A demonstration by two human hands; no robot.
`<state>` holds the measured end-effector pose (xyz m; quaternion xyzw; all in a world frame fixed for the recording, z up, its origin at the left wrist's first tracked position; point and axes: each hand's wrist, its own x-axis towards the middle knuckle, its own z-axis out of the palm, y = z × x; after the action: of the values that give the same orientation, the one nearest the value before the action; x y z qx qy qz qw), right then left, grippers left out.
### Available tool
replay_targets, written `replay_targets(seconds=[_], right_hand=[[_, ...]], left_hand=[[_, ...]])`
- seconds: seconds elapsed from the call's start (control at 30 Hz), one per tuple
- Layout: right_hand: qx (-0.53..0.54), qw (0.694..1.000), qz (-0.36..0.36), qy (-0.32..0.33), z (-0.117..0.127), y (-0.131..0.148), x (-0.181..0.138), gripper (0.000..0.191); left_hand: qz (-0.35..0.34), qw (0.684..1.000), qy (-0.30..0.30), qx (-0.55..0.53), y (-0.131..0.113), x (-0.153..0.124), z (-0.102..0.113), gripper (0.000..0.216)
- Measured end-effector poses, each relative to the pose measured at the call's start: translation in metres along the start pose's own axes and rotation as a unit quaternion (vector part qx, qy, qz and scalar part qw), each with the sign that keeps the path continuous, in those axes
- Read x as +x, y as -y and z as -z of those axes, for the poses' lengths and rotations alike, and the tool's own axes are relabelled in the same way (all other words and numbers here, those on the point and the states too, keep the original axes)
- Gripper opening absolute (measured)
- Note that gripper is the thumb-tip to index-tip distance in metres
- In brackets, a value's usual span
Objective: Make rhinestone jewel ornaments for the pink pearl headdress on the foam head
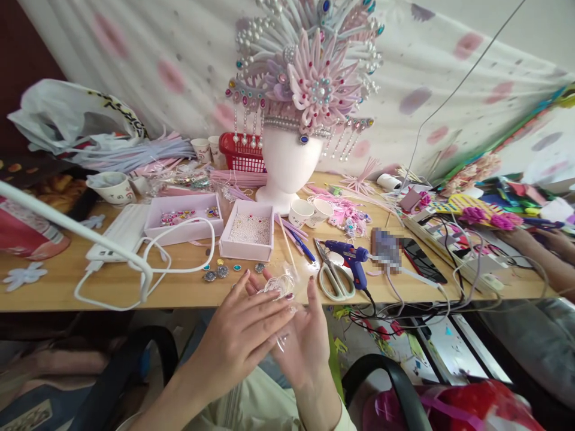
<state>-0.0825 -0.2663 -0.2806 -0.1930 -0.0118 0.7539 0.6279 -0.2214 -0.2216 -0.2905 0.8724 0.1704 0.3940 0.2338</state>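
My left hand (245, 329) lies across my right palm, its fingers stretched out nearly flat. My right hand (308, 341) is turned palm up, thumb raised, its fingers partly hidden behind the left. Between them sits a small clear plastic bag (290, 276) with a loose coil of thin white cord (279, 287), resting on the right hand under the left fingers. Just beyond on the table are several round gems (222, 272) and a pale box of small white beads (249, 230). Scissors (335, 278) lie to the right, beside a blue glue gun (353, 258).
A white mannequin head (290, 158) wears a tall pink beaded headdress (314, 78). Paper cups (300, 211) and a blue pen (304, 247) lie nearby. Left are a gem box (184, 224) and white cable (179, 269). At right are a phone (422, 260) and another person's arm (525, 248).
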Motion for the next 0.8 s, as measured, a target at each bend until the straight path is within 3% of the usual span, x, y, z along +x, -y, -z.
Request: replay_targets(seconds=[0.1,0.17,0.23,0.3,0.37,0.43,0.5,0.63,0.7,0.8], right_hand=[[-0.036,0.999,-0.007,0.038,-0.002,0.002,-0.003,0.061],[-0.070,0.996,0.000,0.048,0.000,0.001,-0.002,0.052],[-0.102,0.993,0.031,0.043,0.004,-0.002,0.000,0.040],[-0.128,0.988,0.083,0.020,0.011,-0.006,0.005,0.035],[-0.154,0.979,0.129,-0.020,0.017,-0.009,0.010,0.036],[-0.175,0.967,0.169,-0.071,0.020,-0.011,0.015,0.036],[-0.186,0.952,0.211,-0.122,0.021,-0.012,0.017,0.033],[-0.216,0.928,0.254,-0.164,0.021,-0.007,0.016,0.033],[-0.245,0.924,0.253,-0.151,0.023,-0.002,0.013,0.033],[-0.285,0.922,0.233,-0.120,0.027,0.007,0.008,0.036]], left_hand=[[0.036,0.996,-0.071,-0.047,-0.003,-0.003,-0.003,0.058],[0.141,0.971,-0.134,-0.140,-0.007,-0.002,-0.003,0.045],[0.282,0.897,-0.187,-0.285,-0.011,0.003,-0.001,0.030],[0.394,0.784,-0.202,-0.435,-0.014,0.008,0.003,0.026],[0.452,0.690,-0.188,-0.534,-0.015,0.012,0.007,0.032],[0.483,0.640,-0.175,-0.571,-0.016,0.012,0.010,0.037],[0.489,0.633,-0.169,-0.576,-0.016,0.009,0.010,0.045],[0.460,0.703,-0.169,-0.516,-0.017,0.003,0.008,0.064],[0.458,0.729,-0.159,-0.484,-0.016,0.001,0.007,0.060],[0.446,0.761,-0.122,-0.456,-0.013,-0.002,0.007,0.038]])
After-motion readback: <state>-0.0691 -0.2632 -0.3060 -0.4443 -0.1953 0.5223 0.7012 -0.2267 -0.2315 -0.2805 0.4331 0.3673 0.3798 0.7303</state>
